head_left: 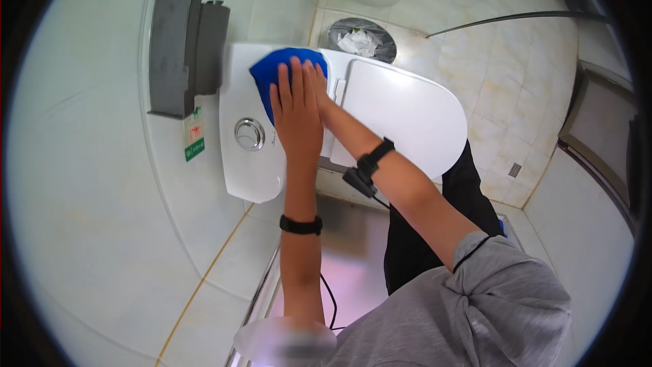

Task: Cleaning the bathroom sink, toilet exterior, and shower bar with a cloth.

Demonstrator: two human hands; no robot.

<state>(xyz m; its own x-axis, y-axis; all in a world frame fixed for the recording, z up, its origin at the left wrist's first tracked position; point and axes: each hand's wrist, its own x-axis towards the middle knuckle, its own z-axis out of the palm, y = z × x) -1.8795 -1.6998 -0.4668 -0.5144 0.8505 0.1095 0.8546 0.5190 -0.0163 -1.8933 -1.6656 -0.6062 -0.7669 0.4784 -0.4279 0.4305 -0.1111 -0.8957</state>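
A blue cloth (292, 56) lies spread over the far part of the white toilet tank lid (238, 170). My left hand (297, 102) rests flat on this cloth, its fingers stretched out and slightly apart. Close against it, my right hand (322, 90) presses on the cloth's right side; its visible fingers are extended, while part of it is hidden behind the left hand. Nearer to me on the lid sits a round chrome flush button (249, 134). Right of the tank, the white toilet seat cover (404, 115) is down.
A grey wall-mounted dispenser (178, 51) juts out left of the tank, above a green and white sticker (194, 137). Behind the toilet stands a bin (387, 46) with a dark liner and crumpled white paper. A floor drain (515, 170) is at the right.
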